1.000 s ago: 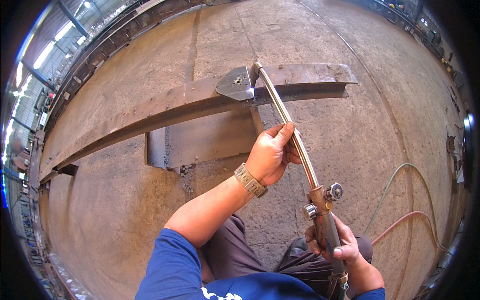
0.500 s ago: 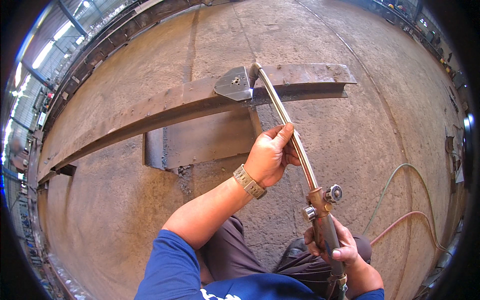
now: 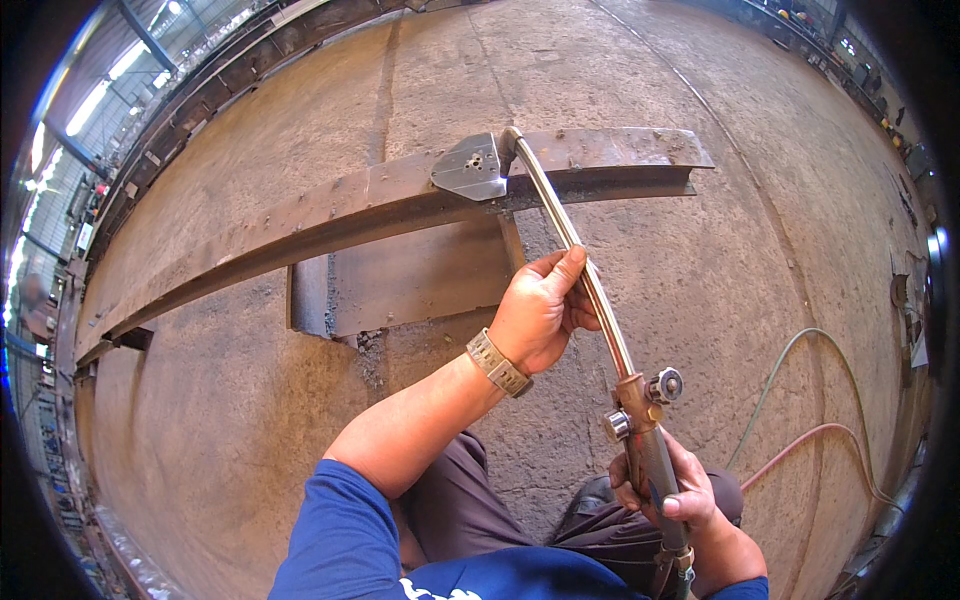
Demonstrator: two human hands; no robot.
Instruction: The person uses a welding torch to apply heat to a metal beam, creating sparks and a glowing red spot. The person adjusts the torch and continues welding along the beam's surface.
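A long cutting torch (image 3: pixel 566 218) slants across the view, held in both hands. My left hand (image 3: pixel 545 305) pinches its metal tubes between thumb and fingers, partway along. Lower down, my right hand (image 3: pixel 680 490) wraps the dark handle below two round valve knobs (image 3: pixel 664 386). The torch's bent head (image 3: pixel 511 137) sits against the right edge of a dark, angular metal plate (image 3: pixel 468 169), where a small bright glow shows. That plate lies on the upper flange of a long rusty steel beam (image 3: pixel 290 222).
A broad piece of steel beam (image 3: pixel 420 283) lies under the long beam on the concrete floor (image 3: pixel 230 420). Green hose (image 3: pixel 770 375) and red hose (image 3: pixel 800 442) curve over the floor at right. My bent knees are below the torch. Steelwork lines the far left edge.
Almost everything holds still. The glow at the plate's right edge looks slightly smaller, and the plate and torch head sit a hair further right in view.
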